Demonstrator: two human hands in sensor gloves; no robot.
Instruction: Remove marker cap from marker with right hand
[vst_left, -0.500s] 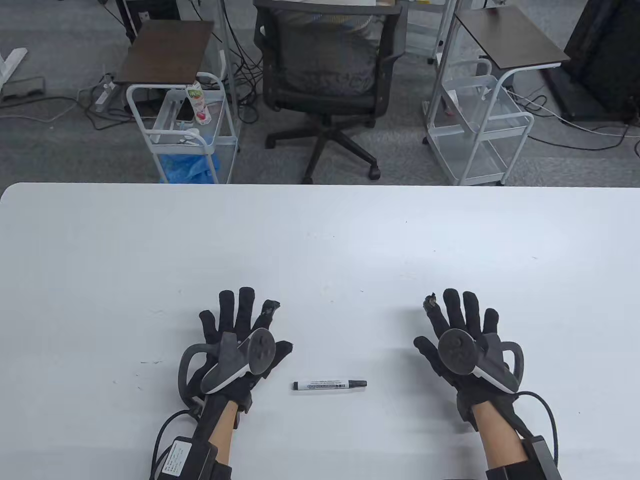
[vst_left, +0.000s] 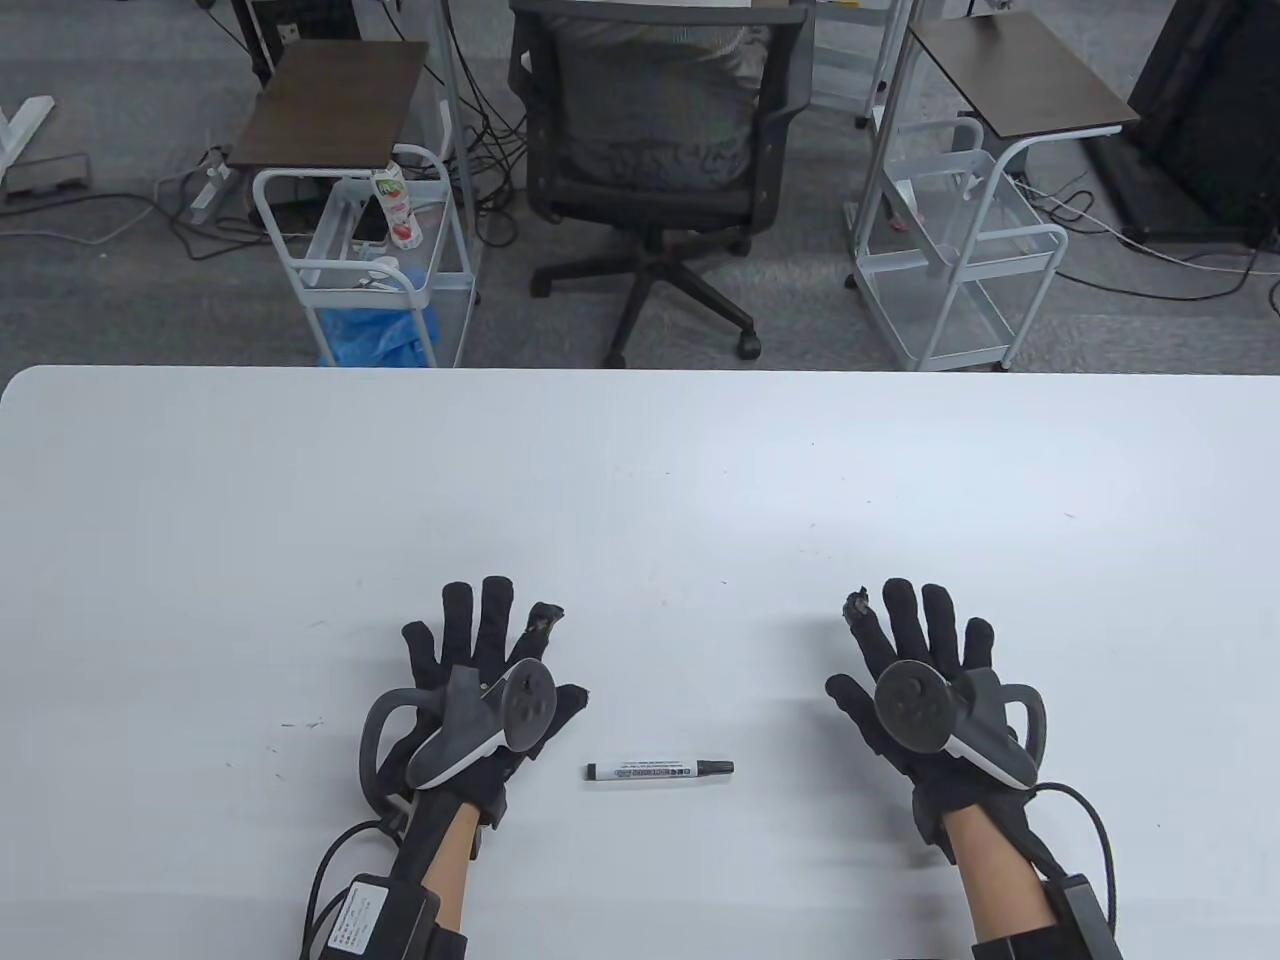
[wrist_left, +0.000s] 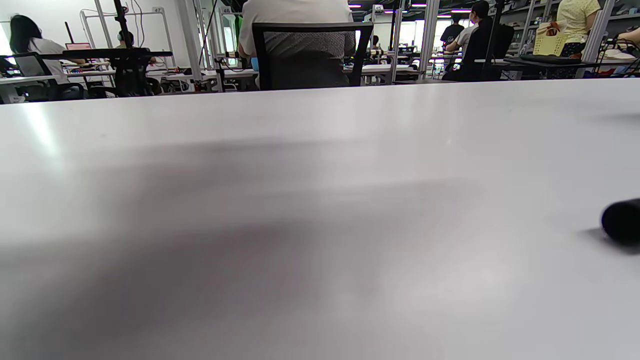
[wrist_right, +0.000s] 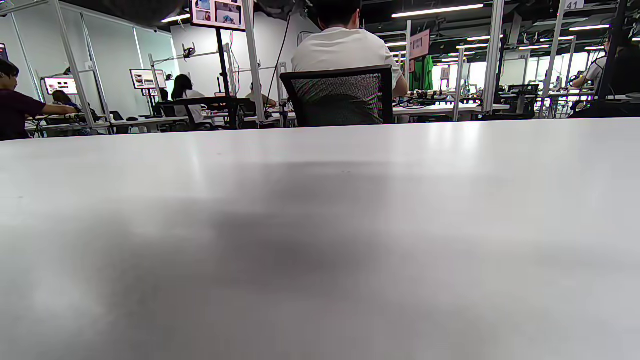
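Your slim white-barrelled marker (vst_left: 659, 770) lay flat on the white table (vst_left: 640, 480), between your hands and apart from both, its black cap (vst_left: 717, 768) pointing toward your black-gloved right hand (vst_left: 925, 700). That hand rested palm down, fingers spread, holding nothing; your black-gloved left hand (vst_left: 480, 690) lay likewise. The marker looked light, stiff and smooth, likely to roll. You would probably have pinched the cap with your right fingers while your left steadied the barrel.

White marker (vst_left: 650, 770) with black cap (vst_left: 716, 768), black gloves on left hand (vst_left: 480, 690) and right hand (vst_left: 915, 690), white table (vst_left: 640, 480).
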